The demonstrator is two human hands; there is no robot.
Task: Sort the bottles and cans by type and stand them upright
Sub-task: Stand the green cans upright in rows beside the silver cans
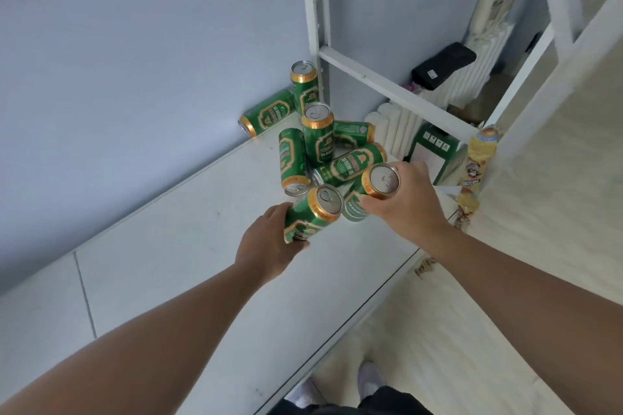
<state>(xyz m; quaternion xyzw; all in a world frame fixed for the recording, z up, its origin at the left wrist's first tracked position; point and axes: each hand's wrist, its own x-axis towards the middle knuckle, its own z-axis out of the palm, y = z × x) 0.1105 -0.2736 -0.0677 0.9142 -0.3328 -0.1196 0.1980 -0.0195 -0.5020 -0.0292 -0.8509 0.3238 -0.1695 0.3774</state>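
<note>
Several green cans with gold bands crowd the far end of a white table (188, 246). My left hand (269, 242) grips one green can (312, 214), tilted with its top facing up towards me. My right hand (409, 202) grips another green can (379, 184) near its silver top. Two cans stand upright: one in the corner by the wall (305, 86), one in the middle (318, 135). Others lie on their sides, among them one against the wall (268, 113) and one between my hands (352, 163). Yellow bottles (480, 158) show beyond the table's right edge.
A white metal frame (387, 84) rises at the table's far end. Behind it are a white radiator (397, 126), a green and white box (435, 152) and a black object (443, 66). Pale wood-look floor lies to the right; my shoes show at the bottom.
</note>
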